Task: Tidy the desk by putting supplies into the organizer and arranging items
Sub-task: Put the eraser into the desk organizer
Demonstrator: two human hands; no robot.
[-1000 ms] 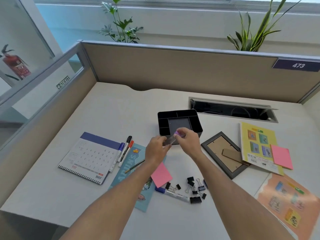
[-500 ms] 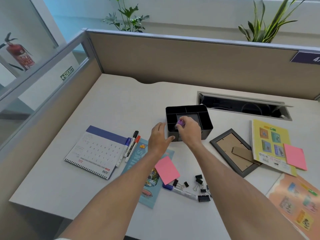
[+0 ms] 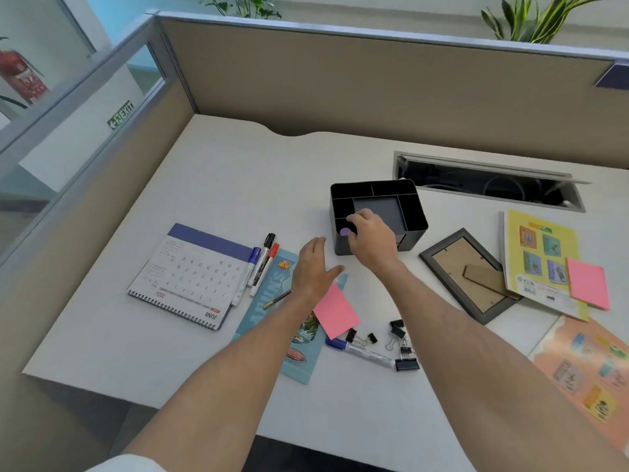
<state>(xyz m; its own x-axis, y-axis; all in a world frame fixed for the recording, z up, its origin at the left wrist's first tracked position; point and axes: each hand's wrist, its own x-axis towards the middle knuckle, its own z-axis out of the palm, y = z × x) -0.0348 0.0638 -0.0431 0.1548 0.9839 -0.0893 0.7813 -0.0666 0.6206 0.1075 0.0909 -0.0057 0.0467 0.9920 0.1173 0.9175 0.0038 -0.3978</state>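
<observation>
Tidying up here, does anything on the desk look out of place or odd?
The picture frame lies face down with its stand showing. Binder clips are scattered loose beside a marker.

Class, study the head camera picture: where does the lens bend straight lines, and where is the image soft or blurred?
Head view: wide-angle lens bows the beige cubicle partition and the white desk's edges; the orange illustrated sheet at the right corner looks soft; the black plastic organizer at centre is sharp; lighting is even daylight with faint shadows.
</observation>
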